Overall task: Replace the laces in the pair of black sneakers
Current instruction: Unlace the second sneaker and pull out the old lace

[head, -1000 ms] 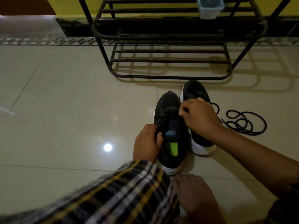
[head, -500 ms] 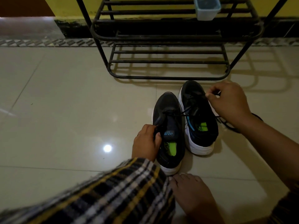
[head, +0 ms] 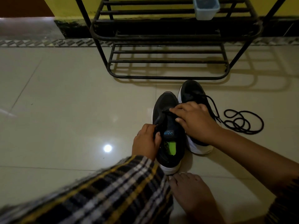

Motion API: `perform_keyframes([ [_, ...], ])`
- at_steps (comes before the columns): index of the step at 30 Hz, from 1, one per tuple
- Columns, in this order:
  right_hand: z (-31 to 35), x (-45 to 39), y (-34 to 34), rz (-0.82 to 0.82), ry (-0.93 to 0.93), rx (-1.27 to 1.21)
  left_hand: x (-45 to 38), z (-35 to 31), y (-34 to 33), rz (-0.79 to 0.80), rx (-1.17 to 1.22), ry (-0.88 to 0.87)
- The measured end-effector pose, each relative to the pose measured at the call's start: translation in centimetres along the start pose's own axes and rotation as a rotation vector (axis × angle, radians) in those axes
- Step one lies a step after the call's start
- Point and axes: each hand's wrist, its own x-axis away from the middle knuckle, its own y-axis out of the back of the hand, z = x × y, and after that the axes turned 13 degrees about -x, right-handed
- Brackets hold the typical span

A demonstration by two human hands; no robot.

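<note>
Two black sneakers with white soles sit side by side on the tiled floor [head: 64,97], toes pointing far, just near of a black metal rack [head: 168,46]. Left sneaker [head: 171,143] is nearer, right sneaker [head: 192,92] a bit farther and partly hidden by the arm. Left hand [head: 145,143] grips the left sneaker's collar edge beside the tongue, fingers curled round it, plaid sleeve [head: 105,194] below. Right hand [head: 194,120] reaches across over the lace area of the left sneaker, thumb and fingers pinching a black lace [head: 166,112] at the eyelets. Another lace [head: 212,102] runs out of the right sneaker's front eyelets and trails right to a loose coiled heap [head: 242,123] on the floor, right of the shoes. Green insole [head: 171,147] shows inside the left sneaker. Bare foot [head: 192,194] on the floor, toes just near of the left sneaker's heel. A pale plastic tub [head: 206,8] sits on the rack, far right.
</note>
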Motion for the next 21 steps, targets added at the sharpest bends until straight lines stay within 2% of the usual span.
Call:
perform_keyframes([
  [3,0.5,-0.6,0.2,0.107,-0.05,-0.047,-0.1,-0.1,0.0,0.0,-0.026,-0.021],
  [6,1.0,-1.3,0.8,0.172,-0.073,0.007,-0.1,-0.1,-0.1,0.004,-0.044,-0.021],
  [12,2.2,-0.8,0.7,0.171,-0.041,0.012,0.2,0.0,-0.2,-0.016,0.002,0.008],
  [21,3.2,0.2,1.6,0.103,-0.11,-0.387,0.1,0.2,-0.4,-0.026,0.016,0.014],
])
